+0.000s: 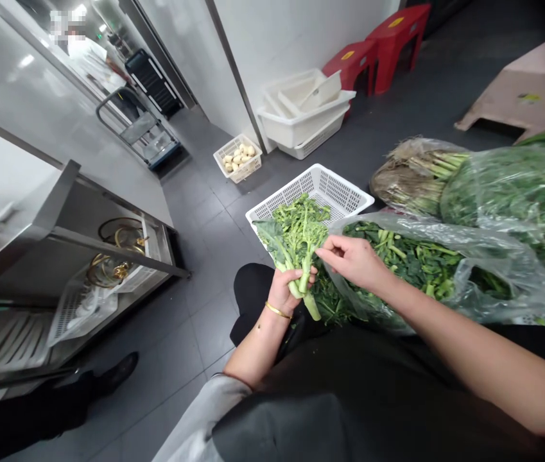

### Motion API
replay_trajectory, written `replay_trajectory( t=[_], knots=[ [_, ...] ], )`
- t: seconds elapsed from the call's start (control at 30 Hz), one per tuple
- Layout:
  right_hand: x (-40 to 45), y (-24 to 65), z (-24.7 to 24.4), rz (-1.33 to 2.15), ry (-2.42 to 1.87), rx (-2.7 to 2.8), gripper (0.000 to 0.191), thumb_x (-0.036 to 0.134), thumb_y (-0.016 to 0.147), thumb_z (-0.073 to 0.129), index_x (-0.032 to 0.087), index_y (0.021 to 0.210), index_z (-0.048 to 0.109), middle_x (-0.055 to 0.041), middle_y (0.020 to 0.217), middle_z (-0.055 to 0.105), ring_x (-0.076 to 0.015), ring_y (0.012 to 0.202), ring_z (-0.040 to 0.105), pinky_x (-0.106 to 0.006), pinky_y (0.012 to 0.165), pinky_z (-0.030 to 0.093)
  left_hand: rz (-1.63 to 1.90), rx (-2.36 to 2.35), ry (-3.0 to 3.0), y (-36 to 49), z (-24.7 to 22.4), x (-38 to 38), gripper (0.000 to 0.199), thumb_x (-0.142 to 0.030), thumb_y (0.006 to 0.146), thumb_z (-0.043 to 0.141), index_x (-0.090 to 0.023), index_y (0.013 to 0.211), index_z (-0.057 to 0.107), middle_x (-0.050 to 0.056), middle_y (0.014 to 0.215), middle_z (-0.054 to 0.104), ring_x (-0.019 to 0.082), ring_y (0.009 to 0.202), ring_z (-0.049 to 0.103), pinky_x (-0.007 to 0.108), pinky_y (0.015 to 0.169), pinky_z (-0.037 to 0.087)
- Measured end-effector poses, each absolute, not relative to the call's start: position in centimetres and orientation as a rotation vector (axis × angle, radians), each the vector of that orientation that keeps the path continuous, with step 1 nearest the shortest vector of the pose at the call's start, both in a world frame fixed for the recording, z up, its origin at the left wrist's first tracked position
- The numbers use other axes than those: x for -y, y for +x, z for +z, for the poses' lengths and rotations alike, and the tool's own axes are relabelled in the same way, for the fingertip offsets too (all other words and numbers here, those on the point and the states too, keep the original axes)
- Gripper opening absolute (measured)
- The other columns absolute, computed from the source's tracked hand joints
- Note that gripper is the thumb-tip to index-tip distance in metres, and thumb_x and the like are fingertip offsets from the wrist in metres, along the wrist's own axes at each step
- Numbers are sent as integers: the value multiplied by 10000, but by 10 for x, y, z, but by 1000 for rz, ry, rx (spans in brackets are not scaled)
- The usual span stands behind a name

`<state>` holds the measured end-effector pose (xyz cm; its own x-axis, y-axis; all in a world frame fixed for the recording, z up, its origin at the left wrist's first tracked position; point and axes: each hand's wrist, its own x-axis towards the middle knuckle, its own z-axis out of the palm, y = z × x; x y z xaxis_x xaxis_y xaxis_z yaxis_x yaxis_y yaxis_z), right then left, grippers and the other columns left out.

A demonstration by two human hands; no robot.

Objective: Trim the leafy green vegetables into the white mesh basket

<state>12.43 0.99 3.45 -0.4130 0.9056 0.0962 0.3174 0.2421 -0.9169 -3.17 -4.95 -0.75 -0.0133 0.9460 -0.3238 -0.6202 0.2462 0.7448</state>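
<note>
My left hand (282,292), with a gold bracelet at the wrist, is closed round the thick pale stems of a bunch of broccolini-like greens (305,253). The bunch stands up from the fist, its budded tops in front of a white slotted basket (344,179). Right beside the stems is my right hand (352,258), thumb and fingers pinched together; whatever may be between them cannot be made out. Under my right forearm lies an open clear plastic bag (481,240) full of leafy greens (416,260). More green tops show near the basket, partly behind the held bunch.
Bagged root-ended greens (416,173) lie at right, near a pinkish stool (517,90). Beyond are a small basket of pale vegetables (238,159), stacked white bins (301,115) and red stools (382,48). A metal shelf (122,250) stands left; a person (99,64) is behind a trolley.
</note>
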Motion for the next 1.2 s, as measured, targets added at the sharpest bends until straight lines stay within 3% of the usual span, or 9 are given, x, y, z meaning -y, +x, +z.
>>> replay_trajectory(
  t=[0.17, 0.4, 0.5, 0.6, 0.7, 0.83, 0.93, 1.03, 1.2],
  knots=[
    [-16, 129, 25, 1247, -1109, 1832, 372, 483, 851, 497, 199, 611, 489, 31, 463, 549, -109, 442, 500, -242, 527, 396, 1288, -930, 530, -28, -6, 50, 343, -162, 548, 667, -83, 878, 621, 79, 683, 679, 138, 518, 585, 236, 511, 434],
    [6, 129, 20, 273, -787, 2166, 246, 299, 861, 515, 197, 644, 570, -27, 656, 606, -119, 587, 524, -250, 570, 372, 1321, -992, 387, -15, 4, 55, 201, -157, 549, 677, -86, 729, 622, 31, 570, 612, 105, 475, 547, 219, 503, 431],
    [15, 137, 22, 324, -694, 2269, 243, 297, 876, 499, 201, 668, 578, -23, 656, 601, -122, 605, 536, -243, 578, 383, 1480, -1058, 474, -11, 11, 59, 228, -148, 563, 721, -118, 774, 640, 15, 660, 642, 104, 547, 575, 233, 582, 469],
    [4, 143, 23, 672, -1026, 2079, 335, 378, 869, 510, 195, 589, 489, -4, 565, 577, -116, 515, 517, -237, 513, 375, 1560, -1215, 737, -10, 13, 63, 320, -189, 568, 775, -139, 866, 671, 48, 847, 695, 157, 739, 633, 296, 758, 498],
    [-12, 143, 21, 1006, -1200, 1911, 332, 401, 836, 534, 204, 582, 446, 27, 484, 551, -111, 445, 499, -225, 469, 372, 1493, -1333, 976, -9, 9, 66, 328, -241, 572, 795, -141, 866, 689, 61, 875, 703, 184, 809, 633, 328, 839, 478],
    [-3, 137, 18, 615, -1123, 1982, 311, 321, 838, 514, 202, 559, 446, 14, 493, 512, -105, 457, 461, -224, 459, 331, 1460, -1265, 826, -4, 6, 63, 365, -257, 550, 806, -134, 868, 678, 51, 832, 692, 167, 740, 628, 310, 775, 485],
    [23, 136, 17, 395, -743, 2111, 255, 276, 854, 494, 198, 616, 540, -3, 531, 520, -115, 508, 479, -238, 501, 353, 1398, -1147, 544, -5, 8, 56, 320, -260, 579, 767, -110, 841, 661, 62, 765, 678, 134, 615, 597, 272, 638, 474],
    [32, 145, 14, 815, -608, 2005, 207, 351, 852, 526, 205, 738, 617, -10, 590, 578, -123, 553, 532, -245, 548, 415, 1307, -1011, 444, -12, 9, 54, 260, -272, 591, 716, -72, 748, 660, 87, 688, 648, 111, 553, 543, 234, 532, 408],
    [-7, 153, 16, 1530, -869, 1438, 296, 461, 837, 536, 188, 949, 553, 29, 528, 547, -128, 433, 505, -252, 409, 403, 1126, -690, 410, -22, -3, 55, 250, -337, 558, 654, -98, 609, 604, 24, 498, 454, 73, 460, 377, 230, 441, 268]
  ],
)
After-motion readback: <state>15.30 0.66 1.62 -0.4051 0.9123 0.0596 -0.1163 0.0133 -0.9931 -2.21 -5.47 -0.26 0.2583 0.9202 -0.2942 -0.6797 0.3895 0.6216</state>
